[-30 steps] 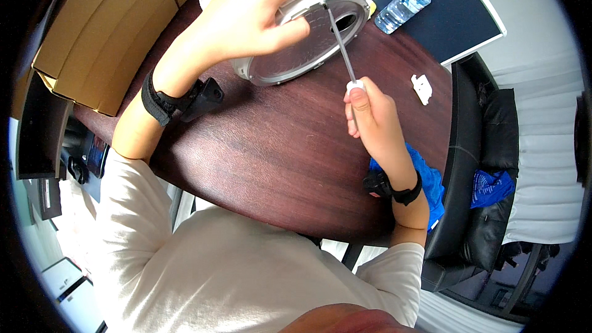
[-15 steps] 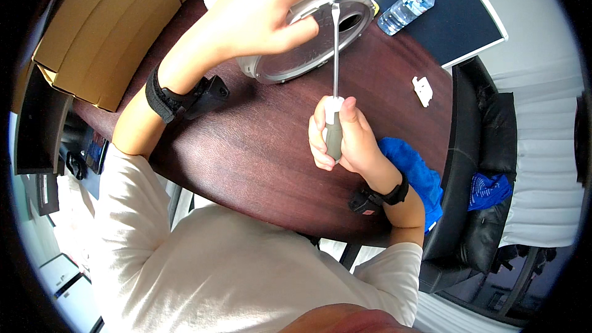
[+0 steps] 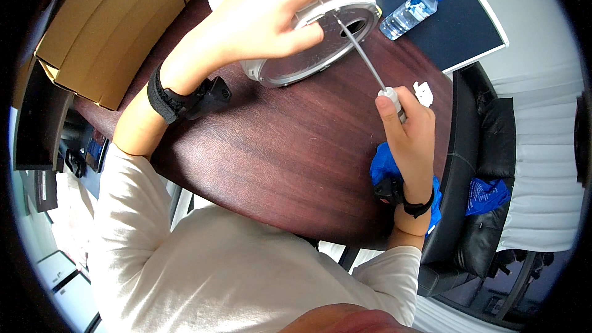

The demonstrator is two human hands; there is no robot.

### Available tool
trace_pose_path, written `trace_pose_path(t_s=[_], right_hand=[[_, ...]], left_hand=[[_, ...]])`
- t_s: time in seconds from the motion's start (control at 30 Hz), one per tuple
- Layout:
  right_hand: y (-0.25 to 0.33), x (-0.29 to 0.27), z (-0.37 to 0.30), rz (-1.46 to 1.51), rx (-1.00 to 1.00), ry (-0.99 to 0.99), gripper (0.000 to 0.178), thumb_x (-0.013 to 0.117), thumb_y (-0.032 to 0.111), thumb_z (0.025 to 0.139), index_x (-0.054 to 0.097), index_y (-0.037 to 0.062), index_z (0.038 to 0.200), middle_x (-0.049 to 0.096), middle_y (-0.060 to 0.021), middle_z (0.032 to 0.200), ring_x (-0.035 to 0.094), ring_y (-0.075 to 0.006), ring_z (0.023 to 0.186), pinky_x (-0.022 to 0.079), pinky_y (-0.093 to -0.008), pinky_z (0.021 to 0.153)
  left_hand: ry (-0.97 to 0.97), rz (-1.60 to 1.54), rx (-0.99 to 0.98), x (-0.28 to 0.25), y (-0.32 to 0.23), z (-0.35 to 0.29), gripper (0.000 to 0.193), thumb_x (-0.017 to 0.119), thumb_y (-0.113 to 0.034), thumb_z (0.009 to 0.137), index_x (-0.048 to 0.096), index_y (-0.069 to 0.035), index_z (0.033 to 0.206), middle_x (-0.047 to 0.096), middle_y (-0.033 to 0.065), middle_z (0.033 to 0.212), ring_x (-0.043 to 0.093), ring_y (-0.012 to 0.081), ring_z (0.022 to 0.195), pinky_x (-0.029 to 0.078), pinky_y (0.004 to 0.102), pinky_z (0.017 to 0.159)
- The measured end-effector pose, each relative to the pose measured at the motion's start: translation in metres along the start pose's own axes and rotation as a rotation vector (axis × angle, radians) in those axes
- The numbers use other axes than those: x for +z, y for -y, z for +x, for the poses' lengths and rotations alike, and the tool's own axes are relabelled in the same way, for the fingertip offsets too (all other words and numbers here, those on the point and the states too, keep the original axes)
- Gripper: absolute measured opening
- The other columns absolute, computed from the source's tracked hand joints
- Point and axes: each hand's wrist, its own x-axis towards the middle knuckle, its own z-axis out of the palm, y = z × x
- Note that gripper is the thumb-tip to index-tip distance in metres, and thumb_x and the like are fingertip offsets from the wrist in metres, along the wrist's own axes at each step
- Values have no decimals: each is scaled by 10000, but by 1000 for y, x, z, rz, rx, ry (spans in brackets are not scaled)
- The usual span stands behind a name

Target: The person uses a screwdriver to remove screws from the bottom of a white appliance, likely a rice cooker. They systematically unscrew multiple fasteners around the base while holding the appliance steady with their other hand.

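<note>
A white round housing with a see-through circular cover [image 3: 290, 66] rests tilted on the table at the far side, a dark oval opening in its face. My left hand [image 3: 265, 18] lies over its upper rim, the fingers spread across the top and the thumb bent along the front. My right hand [image 3: 410, 126] is closed around the pale handle of a screwdriver [image 3: 365, 57]. The metal shaft slants up and to the left, its tip at the rim of the housing beside my left thumb. Whether the tip sits in a screw is too small to tell.
A water bottle [image 3: 410, 13] lies on a dark white-edged panel [image 3: 465, 21] at the far right. A small white plastic piece [image 3: 423, 94] and a blue cloth [image 3: 383, 163] are near my right hand. Cardboard boxes [image 3: 105, 31] stand left; a black sofa [image 3: 467, 142] is right.
My right hand has swung to the right and turned, so the screwdriver goes from nearly upright in view to slanted. Its tip stays near the rim; my left hand barely shifts.
</note>
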Motion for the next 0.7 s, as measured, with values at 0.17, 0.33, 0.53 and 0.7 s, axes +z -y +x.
trace_pose_path(t_s=[0.17,0.33,0.53,0.7], right_hand=[[-4,1,0,-45,-40,-66,283,697,273,889,610,7,846,562,-123,655,555,-243,547,419,-334,518],[-1,-1,-1,-127,-83,-160,270,734,266,853,632,17,878,599,-129,701,597,-254,590,451,-335,540],[-6,0,0,-161,-111,-189,288,762,281,819,642,31,898,626,-127,733,620,-270,616,470,-341,553],[-7,1,1,-226,-168,-254,303,771,295,801,648,43,913,632,-117,755,629,-284,632,475,-348,552]], left_hand=[[-16,17,34,3,4,0,651,571,-293,735,493,-24,1323,450,295,1352,401,510,1258,311,627,1038],[-9,17,27,3,4,0,655,566,-300,735,490,-23,1325,445,298,1358,395,515,1264,307,630,1041],[-10,18,19,4,5,0,660,559,-313,740,487,-23,1329,441,298,1366,385,515,1278,300,635,1046],[-4,5,9,3,1,0,662,569,-305,740,485,-23,1333,443,297,1366,389,516,1272,296,632,1049]])
